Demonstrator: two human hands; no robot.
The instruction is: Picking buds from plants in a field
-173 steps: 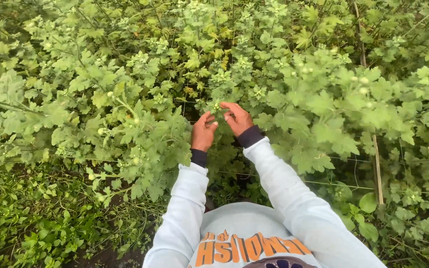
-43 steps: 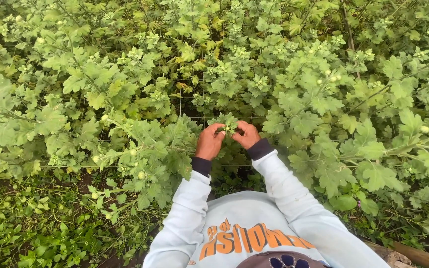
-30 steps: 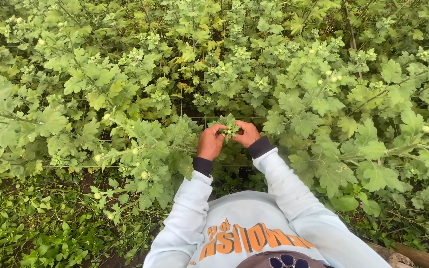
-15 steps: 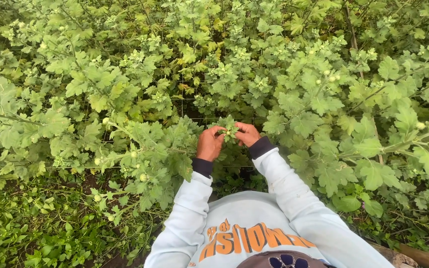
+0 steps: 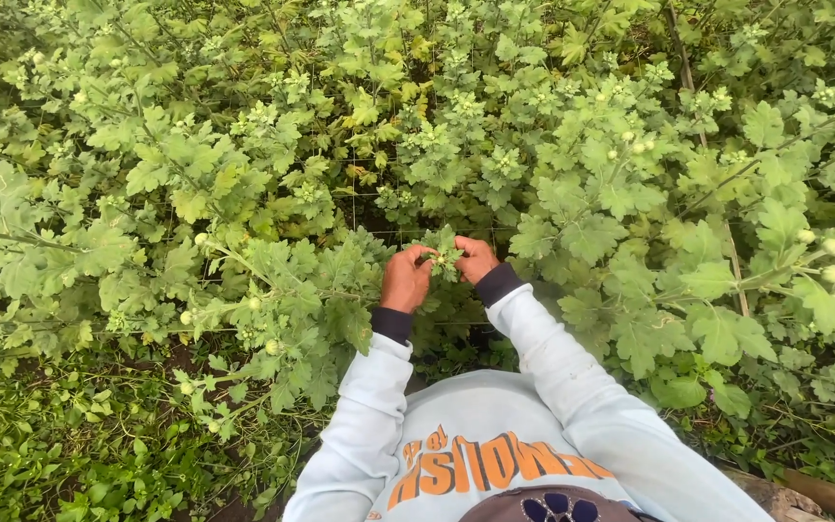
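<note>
Green shoot tip (image 5: 443, 253), one, sits pinched between two hands: left hand (image 5: 406, 280) and right hand (image 5: 475, 259), fingers pressed on it.

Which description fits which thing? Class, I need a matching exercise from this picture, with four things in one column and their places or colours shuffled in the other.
Things:
1. left hand
2. right hand
3. sleeves
4. wooden stake

Descriptions:
A. pale blue with dark cuffs
B. slanting through the leaves at upper right
C. pinching the leafy shoot tip from its left side
D. touching the shoot tip from its right side

Pairs: 1-C, 2-D, 3-A, 4-B
</note>
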